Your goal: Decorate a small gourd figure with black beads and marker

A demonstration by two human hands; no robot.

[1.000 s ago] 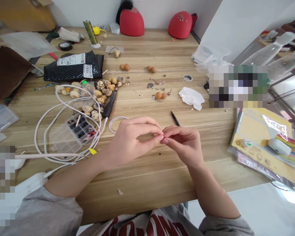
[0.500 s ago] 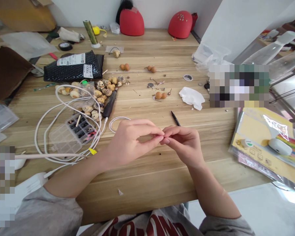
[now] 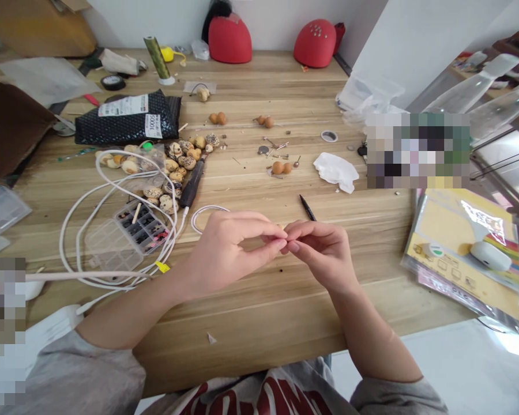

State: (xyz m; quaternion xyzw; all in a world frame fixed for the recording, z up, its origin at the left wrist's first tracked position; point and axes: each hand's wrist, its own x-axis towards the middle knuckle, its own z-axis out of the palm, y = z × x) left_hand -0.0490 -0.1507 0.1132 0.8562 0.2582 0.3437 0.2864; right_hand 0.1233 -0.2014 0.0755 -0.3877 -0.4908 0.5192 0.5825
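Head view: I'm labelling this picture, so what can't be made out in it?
All in the head view:
What the left hand and right hand may pinch: hidden by the hands themselves.
Near end of the pen: behind the right hand.
Left part of the cardboard box: cut off by the left edge.
Small parts in the divided case: too small to identify.
What the pixelated patch at right covers: blocked out.
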